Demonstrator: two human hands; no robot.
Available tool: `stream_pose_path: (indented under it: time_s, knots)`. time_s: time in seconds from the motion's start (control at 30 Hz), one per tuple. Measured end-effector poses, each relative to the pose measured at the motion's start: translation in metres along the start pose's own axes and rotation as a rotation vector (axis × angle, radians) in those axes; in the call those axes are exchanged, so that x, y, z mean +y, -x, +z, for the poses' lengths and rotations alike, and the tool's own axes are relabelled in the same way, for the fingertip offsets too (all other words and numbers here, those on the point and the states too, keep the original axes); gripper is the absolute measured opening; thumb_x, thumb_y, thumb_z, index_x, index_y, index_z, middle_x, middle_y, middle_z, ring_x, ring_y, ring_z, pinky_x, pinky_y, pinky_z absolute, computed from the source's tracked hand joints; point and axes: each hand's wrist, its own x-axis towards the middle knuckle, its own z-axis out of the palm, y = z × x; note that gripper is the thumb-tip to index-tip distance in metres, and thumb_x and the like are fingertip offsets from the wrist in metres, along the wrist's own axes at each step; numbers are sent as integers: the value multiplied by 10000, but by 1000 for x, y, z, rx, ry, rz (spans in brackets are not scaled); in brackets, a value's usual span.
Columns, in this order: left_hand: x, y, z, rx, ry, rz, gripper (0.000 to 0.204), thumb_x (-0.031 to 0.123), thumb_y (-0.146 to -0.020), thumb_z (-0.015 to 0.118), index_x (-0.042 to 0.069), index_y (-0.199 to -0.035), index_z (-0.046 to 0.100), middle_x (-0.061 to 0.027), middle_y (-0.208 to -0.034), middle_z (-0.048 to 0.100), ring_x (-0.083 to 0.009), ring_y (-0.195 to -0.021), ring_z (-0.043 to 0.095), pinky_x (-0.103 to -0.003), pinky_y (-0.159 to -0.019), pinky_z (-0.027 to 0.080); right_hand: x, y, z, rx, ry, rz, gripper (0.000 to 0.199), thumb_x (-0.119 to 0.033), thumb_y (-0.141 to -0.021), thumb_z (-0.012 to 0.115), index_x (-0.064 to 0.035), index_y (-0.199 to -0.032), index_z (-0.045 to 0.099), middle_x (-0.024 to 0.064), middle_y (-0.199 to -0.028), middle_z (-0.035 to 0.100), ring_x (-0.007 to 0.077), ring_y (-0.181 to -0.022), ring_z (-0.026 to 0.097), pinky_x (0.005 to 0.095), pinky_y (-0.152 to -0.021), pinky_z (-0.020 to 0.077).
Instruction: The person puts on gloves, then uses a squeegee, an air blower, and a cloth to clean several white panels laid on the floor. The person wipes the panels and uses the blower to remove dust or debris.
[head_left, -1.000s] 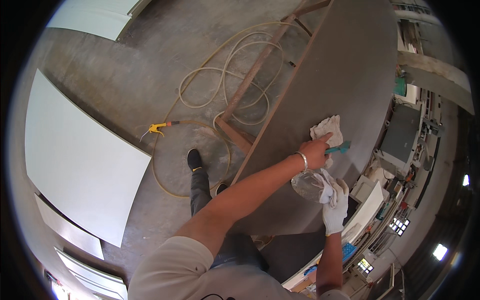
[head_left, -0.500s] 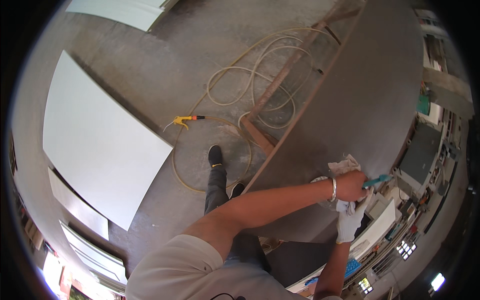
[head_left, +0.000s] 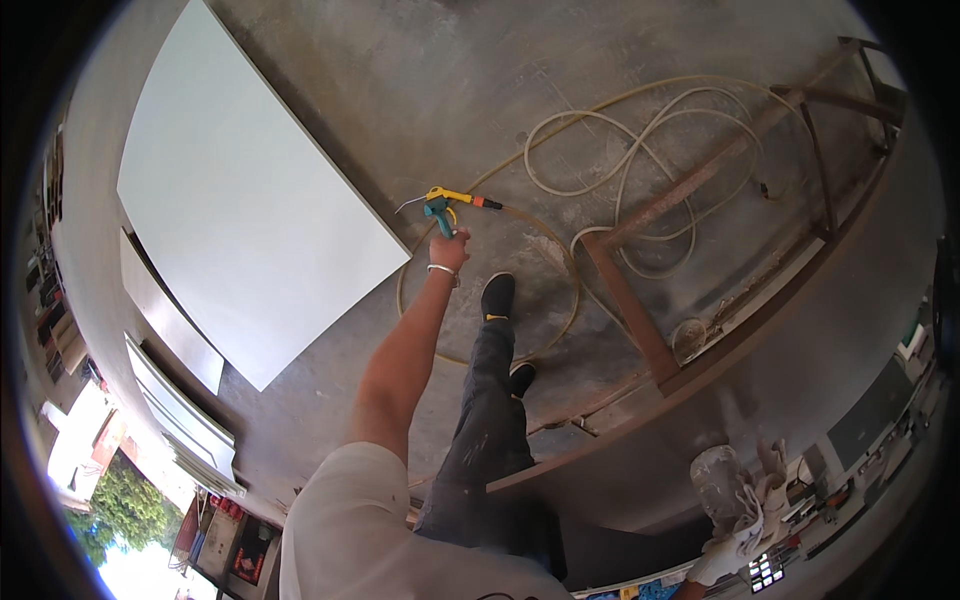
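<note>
A: Where is the yellow air gun (head_left: 455, 194) from the hands?
B: On the floor, just beyond the left hand (head_left: 450, 250), on the person's far side. Its long axis runs roughly left to right, the thin nozzle at the left end and the hose (head_left: 547, 230) joined at the right.
A: So the left hand is nearer?
B: By far. That arm reaches out straight, fingers closed round a teal tool (head_left: 439, 210), which overlaps the gun in this view.
A: And the right hand (head_left: 722, 560)?
B: Well apart, low at the right, in a white glove, by a cloth (head_left: 748, 508) and a clear container (head_left: 714, 482) over the dark board (head_left: 640, 480). The rim bends things there, so I cannot tell whether it grips either.
A: Anything in the way?
B: A white panel's (head_left: 260, 200) corner sits just left of the left wrist, and a shoe (head_left: 498, 296) stands near on the right, inside a hose loop. Farther right is a wooden stand (head_left: 632, 310). Nothing covers the nozzle.
</note>
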Motion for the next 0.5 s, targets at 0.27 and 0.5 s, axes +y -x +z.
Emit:
stream_pose_path:
  time_s: [0.27, 0.5]
  knots:
    - [-130, -228, 16, 70, -588, 207, 356, 418, -964, 653, 83, -936, 769, -174, -879, 710, -200, -820, 727, -372, -629, 554, -17, -7, 19, 73, 107, -4, 594, -146, -918, 699, 19, -1434, 455, 210, -1343, 579, 309, -1216, 593, 394, -1076, 451]
    - [-106, -230, 53, -11, 329, -178, 306, 341, -984, 687, 42, -1017, 745, -106, -879, 689, -227, -786, 685, -387, -621, 564, -19, -1, 24, 118, 108, -14, 599, -123, -915, 689, 17, -1444, 445, 212, -1349, 573, 309, -1229, 588, 393, -1082, 449]
